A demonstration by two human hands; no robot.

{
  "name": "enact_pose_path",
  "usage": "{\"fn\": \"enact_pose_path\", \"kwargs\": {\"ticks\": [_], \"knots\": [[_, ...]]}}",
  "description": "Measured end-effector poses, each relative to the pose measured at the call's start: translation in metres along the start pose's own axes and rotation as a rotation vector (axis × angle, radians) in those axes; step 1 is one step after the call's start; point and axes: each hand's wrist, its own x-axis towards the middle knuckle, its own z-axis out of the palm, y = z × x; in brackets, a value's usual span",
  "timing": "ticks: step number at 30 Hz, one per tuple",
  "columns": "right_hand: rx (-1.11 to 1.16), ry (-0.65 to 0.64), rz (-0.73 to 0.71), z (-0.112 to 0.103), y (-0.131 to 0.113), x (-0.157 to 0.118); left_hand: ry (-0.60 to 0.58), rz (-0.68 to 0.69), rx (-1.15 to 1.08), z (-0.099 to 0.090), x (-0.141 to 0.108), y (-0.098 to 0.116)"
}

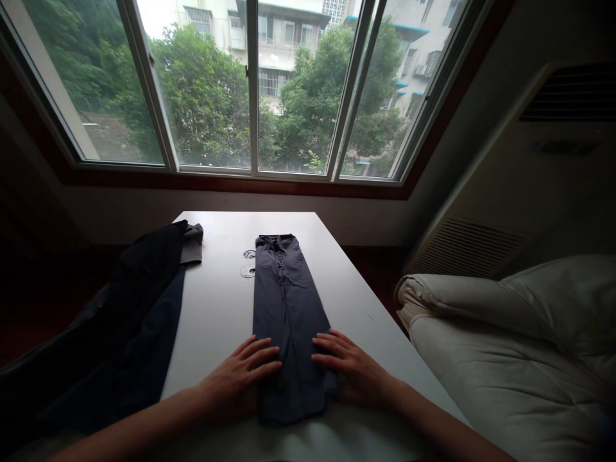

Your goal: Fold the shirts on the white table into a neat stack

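Note:
Dark blue-grey trousers lie lengthwise on the white table, with the gathered waistband at the far end and the leg ends toward me. My left hand rests on the left edge of the legs, its fingers stretched out over the cloth. On the right edge, at about the same height, lies my right hand, fingers also extended and slightly apart. Both thumbs are mostly hidden in shadow. Two small round prints or discs show beside the trousers' left edge, partly covered by it.
Dark clothes drape over the table's left edge, one with a grey end. A pale cushioned sofa stands to the right. Behind it is a floor-standing air conditioner. Past the table's far edge is a wide window.

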Motion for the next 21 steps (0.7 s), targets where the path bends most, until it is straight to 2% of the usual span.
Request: {"fn": "enact_pose_path", "kwargs": {"ticks": [3, 6, 8, 12, 15, 21], "knots": [[0.032, 0.044, -0.03, 0.006, -0.004, 0.008, 0.023, 0.037, 0.05, 0.017, 0.011, -0.003], [0.124, 0.174, 0.044, 0.011, -0.004, 0.008, 0.056, 0.017, 0.064, 0.019, 0.019, -0.005], [0.215, 0.207, 0.109, 0.01, -0.005, 0.008, 0.07, -0.007, 0.053, 0.016, 0.024, -0.004], [0.358, 0.214, 0.19, 0.001, -0.009, 0.01, 0.055, 0.009, -0.024, 0.007, 0.031, 0.006], [0.409, 0.199, 0.201, -0.01, -0.013, 0.013, 0.074, -0.04, -0.118, -0.005, 0.032, 0.014], [0.5, 0.065, 0.179, -0.037, -0.036, 0.016, 0.058, -0.061, -0.398, -0.035, 0.017, 0.031]]}}
